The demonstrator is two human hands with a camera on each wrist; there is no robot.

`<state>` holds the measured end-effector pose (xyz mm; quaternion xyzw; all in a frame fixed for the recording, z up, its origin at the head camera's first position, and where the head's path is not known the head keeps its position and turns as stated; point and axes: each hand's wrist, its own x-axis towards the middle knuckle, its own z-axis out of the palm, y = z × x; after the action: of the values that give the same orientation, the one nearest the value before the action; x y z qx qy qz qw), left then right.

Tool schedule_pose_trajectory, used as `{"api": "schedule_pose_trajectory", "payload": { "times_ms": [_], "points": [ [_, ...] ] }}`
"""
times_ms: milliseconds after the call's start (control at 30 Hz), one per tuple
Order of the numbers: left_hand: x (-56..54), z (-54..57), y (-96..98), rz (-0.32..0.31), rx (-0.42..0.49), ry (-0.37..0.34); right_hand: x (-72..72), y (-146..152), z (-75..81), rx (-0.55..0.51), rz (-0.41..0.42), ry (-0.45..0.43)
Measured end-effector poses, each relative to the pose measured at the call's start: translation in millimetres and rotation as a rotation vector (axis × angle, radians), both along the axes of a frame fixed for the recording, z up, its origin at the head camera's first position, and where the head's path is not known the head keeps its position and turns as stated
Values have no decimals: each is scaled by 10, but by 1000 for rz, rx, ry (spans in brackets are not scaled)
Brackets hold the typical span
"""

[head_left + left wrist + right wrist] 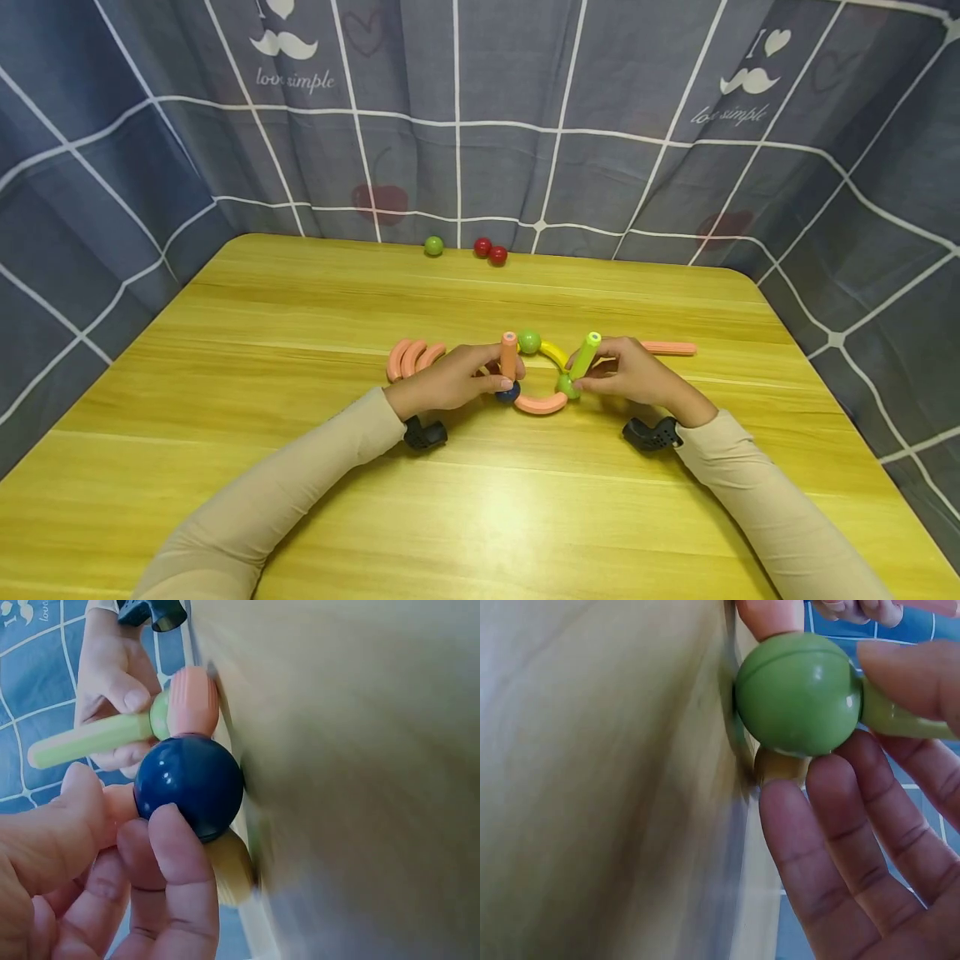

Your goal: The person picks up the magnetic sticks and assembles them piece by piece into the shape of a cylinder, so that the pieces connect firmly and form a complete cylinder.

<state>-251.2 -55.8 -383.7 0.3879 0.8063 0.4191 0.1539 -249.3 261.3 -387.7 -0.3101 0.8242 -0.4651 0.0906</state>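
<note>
A small ring of toy rods and balls lies on the table in front of me. My left hand (454,380) pinches an upright orange rod (509,354) standing on a dark blue ball (190,787), its fingertips also touching the ball. Opposite it, my right hand (633,372) holds a light green rod (587,354), tilted, at a green ball (799,694); its lower fingers lie against that ball. Between the two balls runs a curved pink rod (542,405). A curved yellow rod (554,353) joins the right green ball to another green ball (528,342) at the back.
Several curved pink rods (409,360) lie behind my left forearm. Beyond my right hand is a straight pink rod (675,348). Near the table's far edge sit a green ball (433,246) and two red balls (491,251). A grey-blue curtain (495,167) hangs around the table.
</note>
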Motion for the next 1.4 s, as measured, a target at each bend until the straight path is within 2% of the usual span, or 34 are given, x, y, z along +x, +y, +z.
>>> {"api": "schedule_pose_trajectory", "payload": {
  "times_ms": [233,467,533,633,700,800,933,1067,1233,1300,1333,1400],
  "points": [
    [-21,11,-2,-13,-23,10,14,11,-20,-12,52,-41],
    [-45,18,5,-57,-62,56,5,80,-41,-32,201,-81],
    [-50,22,9,-64,-67,64,2,104,-46,-19,214,-67],
    [-55,25,7,-71,-71,65,-3,109,-54,34,188,31],
    [-59,23,0,-69,-73,53,-12,94,-66,103,147,127],
    [-66,23,-17,-58,-83,25,-33,52,-78,202,103,225],
    [-60,56,-44,14,-80,-46,-43,23,-57,260,79,197],
    [-41,112,-49,139,6,-97,-29,27,-17,299,55,178],
    [3,166,-17,312,142,-9,17,-20,16,341,43,192],
    [31,177,2,328,148,43,54,-75,25,360,45,202],
    [48,180,12,314,138,64,76,-111,29,368,47,210],
    [80,173,29,247,90,71,121,-189,31,379,59,227]
  ]
}}
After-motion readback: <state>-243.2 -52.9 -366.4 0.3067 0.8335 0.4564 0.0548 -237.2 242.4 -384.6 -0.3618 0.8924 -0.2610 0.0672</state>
